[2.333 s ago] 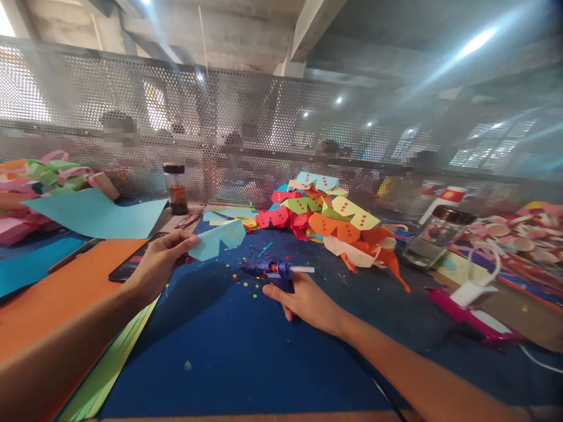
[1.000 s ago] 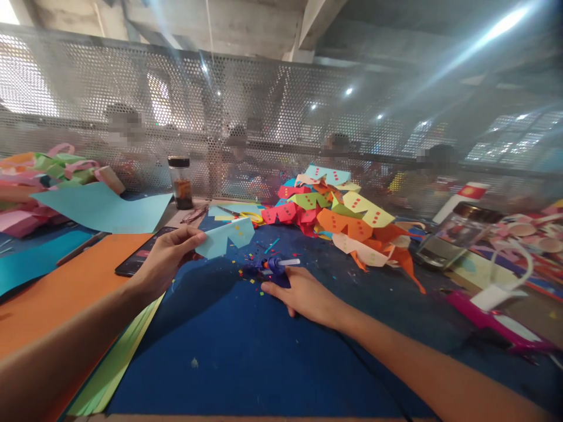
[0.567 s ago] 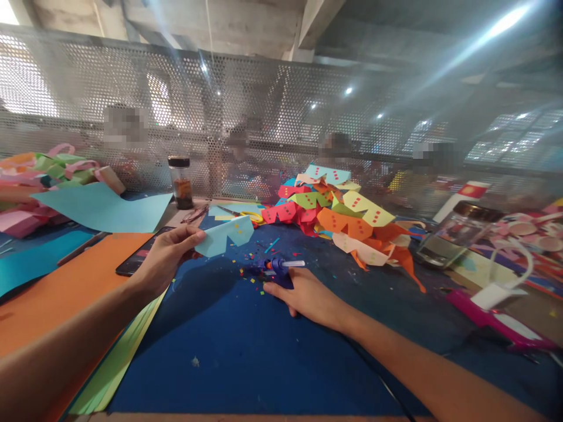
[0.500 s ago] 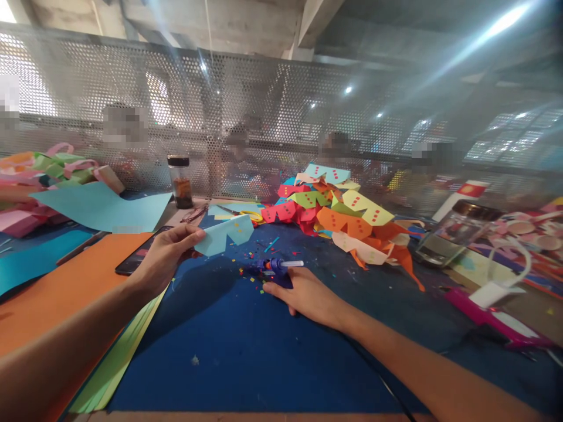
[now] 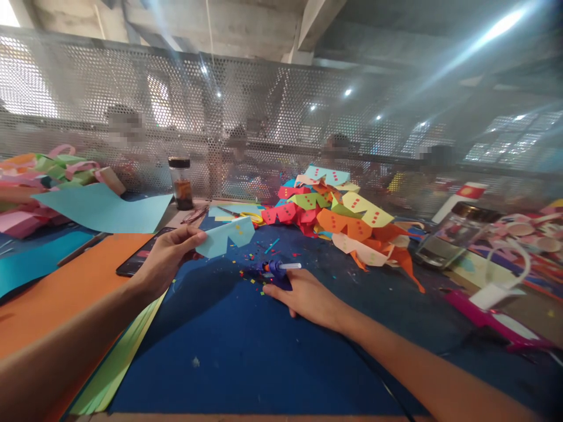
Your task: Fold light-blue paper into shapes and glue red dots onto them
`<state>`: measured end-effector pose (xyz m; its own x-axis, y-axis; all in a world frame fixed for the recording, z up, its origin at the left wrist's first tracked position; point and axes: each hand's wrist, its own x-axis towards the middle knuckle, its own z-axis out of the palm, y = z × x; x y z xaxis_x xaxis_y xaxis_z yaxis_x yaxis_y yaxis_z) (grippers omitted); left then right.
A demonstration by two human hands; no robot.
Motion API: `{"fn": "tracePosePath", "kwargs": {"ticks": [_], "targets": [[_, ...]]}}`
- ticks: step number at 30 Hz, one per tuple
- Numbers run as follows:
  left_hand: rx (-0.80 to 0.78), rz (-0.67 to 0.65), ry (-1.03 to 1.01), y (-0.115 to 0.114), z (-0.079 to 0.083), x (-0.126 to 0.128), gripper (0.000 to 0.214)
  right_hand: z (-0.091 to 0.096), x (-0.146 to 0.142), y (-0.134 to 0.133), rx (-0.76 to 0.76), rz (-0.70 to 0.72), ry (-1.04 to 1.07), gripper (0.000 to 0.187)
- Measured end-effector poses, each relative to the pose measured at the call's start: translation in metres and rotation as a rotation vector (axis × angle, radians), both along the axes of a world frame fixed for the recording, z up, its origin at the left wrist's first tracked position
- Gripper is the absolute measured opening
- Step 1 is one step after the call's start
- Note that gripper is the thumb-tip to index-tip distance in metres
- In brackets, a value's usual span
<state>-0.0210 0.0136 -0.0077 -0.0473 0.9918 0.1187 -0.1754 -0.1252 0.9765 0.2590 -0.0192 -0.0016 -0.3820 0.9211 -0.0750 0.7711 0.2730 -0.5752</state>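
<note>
My left hand (image 5: 171, 252) pinches the left end of a folded light-blue paper cutout (image 5: 226, 237), which has a notch in its lower edge and small yellow squares on its right part. The cutout is held above the table. To the right, my right hand (image 5: 308, 296) is wrapped round a blue hot glue gun (image 5: 276, 268), and a clear glue stick sticks out of its back. The gun's nozzle points left over small coloured paper scraps (image 5: 253, 280). Part of the gun's handle is hidden by my fingers.
A heap of coloured paper cutouts (image 5: 334, 205) lies ahead, beside yellow-handled scissors (image 5: 253, 217). Left are a phone (image 5: 141, 258), orange paper (image 5: 65, 287) and a dark-lidded jar (image 5: 182, 187). A glass jar (image 5: 453, 237) and a pink device (image 5: 492, 319) stand right; a perforated screen (image 5: 264, 111) rises behind.
Almost nothing differs. The light-blue cutout and my left hand sit very slightly lower and further right; both hands keep the same hold.
</note>
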Motion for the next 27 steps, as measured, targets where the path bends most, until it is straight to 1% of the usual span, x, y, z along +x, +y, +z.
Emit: {"fn": "tracePosePath", "kwargs": {"ticks": [6, 13, 18, 22, 27], "targets": [[0.01, -0.005, -0.007, -0.001, 0.001, 0.001, 0.03, 0.003, 0.0, -0.004, 0.008, -0.021, 0.01, 0.031], [0.006, -0.004, -0.013, 0.001, 0.0, 0.0, 0.029, 0.007, 0.005, -0.009, -0.016, -0.049, 0.12, 0.035], [-0.004, -0.029, -0.03, 0.002, -0.002, -0.002, 0.029, 0.01, 0.009, -0.011, 0.033, -0.057, 0.187, 0.033], [-0.014, -0.021, -0.017, 0.003, -0.004, -0.002, 0.03, 0.013, 0.011, -0.015, 0.07, -0.051, 0.229, 0.032], [-0.005, -0.037, 0.012, 0.006, -0.008, -0.004, 0.032, 0.01, 0.014, -0.016, 0.08, -0.043, 0.255, 0.034]]}}
